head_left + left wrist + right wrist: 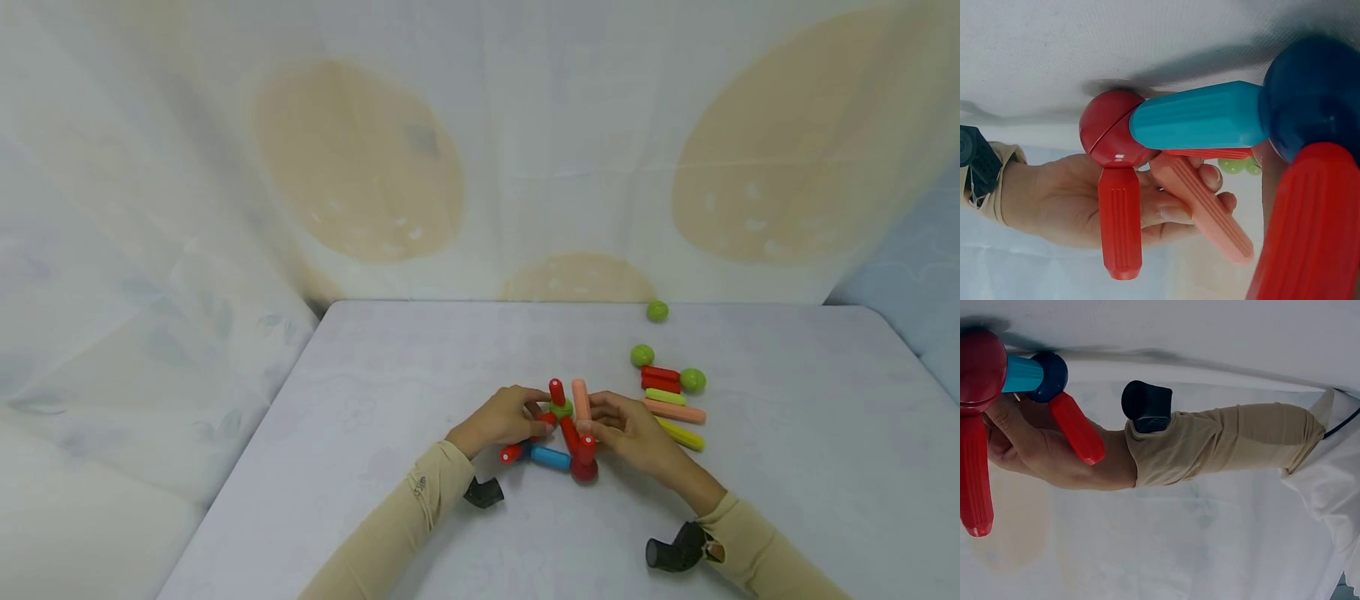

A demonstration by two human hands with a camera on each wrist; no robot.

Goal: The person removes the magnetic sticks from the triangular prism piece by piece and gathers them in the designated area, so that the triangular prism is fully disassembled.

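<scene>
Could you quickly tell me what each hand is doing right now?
Left hand: grips the toy structure from the left.
Right hand: pinches the pink stick on that structure.

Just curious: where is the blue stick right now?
In the head view the blue stick lies low on the table, between the two hands, joined to a red ball on its right.

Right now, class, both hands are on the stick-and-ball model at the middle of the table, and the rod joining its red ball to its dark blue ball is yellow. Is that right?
Not quite. Both hands, the left hand and the right hand, are on the model, but the rod joining the red ball to the dark blue ball is light blue, not yellow. The left wrist view shows it plainly.
</scene>
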